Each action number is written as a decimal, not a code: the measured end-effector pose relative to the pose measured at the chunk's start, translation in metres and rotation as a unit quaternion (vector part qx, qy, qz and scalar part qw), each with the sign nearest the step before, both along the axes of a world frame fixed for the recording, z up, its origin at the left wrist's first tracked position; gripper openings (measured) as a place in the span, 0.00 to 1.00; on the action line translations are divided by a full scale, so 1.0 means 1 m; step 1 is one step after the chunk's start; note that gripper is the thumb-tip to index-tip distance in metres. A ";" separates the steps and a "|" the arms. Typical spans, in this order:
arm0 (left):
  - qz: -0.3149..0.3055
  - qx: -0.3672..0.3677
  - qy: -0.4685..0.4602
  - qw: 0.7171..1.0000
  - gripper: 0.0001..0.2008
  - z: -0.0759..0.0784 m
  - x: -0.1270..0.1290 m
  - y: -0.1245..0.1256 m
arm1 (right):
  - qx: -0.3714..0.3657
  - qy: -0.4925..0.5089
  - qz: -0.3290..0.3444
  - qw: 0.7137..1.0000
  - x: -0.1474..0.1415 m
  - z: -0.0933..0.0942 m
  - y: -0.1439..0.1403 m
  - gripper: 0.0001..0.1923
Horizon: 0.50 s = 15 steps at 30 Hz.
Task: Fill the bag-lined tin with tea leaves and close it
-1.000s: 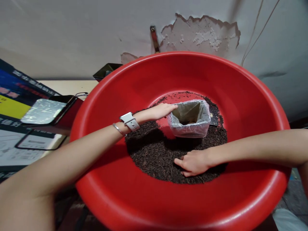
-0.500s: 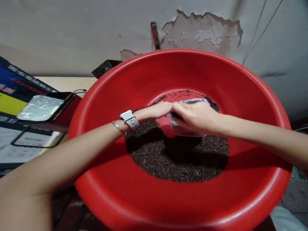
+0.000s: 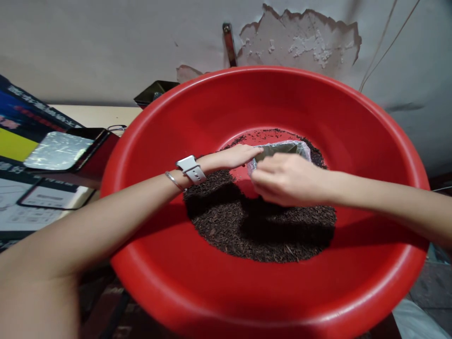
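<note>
I'm looking down into a big red basin (image 3: 353, 155) that fills most of the frame. A dark heap of loose tea (image 3: 229, 226) sits in its bottom, centre and a little low. At the far edge of that heap, just above frame centre, there's a small box lined with a clear bag (image 3: 282, 148); only its far rim and a bit of crinkled plastic show, because a hand is in front of it.

The left hand (image 3: 236, 157) comes in from the lower left, arm stretched across the basin's near wall. Its fingers lie long and flat, tips touching the bag's left rim. Whether they pinch the plastic or only rest on it, I can't tell. On that wrist I see a white watch (image 3: 190, 168) and a thin bangle (image 3: 173, 180) just behind it.

The right hand (image 3: 287, 179) reaches in from the right edge and hovers in front of the bag, over the tea. Its fingers are curled inward with the thumb tucked toward them, loosely bunched. I can't tell from here if anything is inside that curl. Its shadow falls dark on the tea below.

To the left of the frame, outside the basin, a foil-topped tray (image 3: 56, 150) rests on a dark red box, with printed cartons (image 3: 21, 136) behind and under it. Upper centre, a metal bracket (image 3: 229, 42) sticks up against a wall with peeling paint (image 3: 300, 40). A dark tin (image 3: 155, 92) peeks out behind the basin's upper left rim.
</note>
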<state>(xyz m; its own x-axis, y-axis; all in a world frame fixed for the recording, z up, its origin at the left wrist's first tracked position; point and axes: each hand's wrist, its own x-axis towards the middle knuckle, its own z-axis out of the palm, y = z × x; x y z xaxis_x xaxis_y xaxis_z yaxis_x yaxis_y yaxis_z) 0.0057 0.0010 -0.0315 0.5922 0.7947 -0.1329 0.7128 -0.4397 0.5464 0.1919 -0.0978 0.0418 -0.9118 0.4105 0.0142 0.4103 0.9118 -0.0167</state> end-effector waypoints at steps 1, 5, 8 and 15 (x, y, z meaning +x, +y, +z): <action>-0.004 -0.003 0.006 1.000 0.24 0.001 0.000 0.000 | -0.030 -0.038 0.046 0.998 -0.001 -0.005 -0.009 0.13; -0.018 0.002 0.026 0.999 0.26 0.002 0.001 0.002 | -0.178 -0.293 0.110 0.933 -0.005 -0.029 -0.037 0.28; -0.023 0.010 0.041 0.999 0.26 0.001 0.000 0.004 | -0.220 -0.416 0.073 0.879 -0.008 -0.040 -0.043 0.40; -0.028 0.024 0.041 0.998 0.24 0.001 0.001 0.002 | -0.202 -0.404 0.053 0.891 -0.008 -0.061 -0.044 0.46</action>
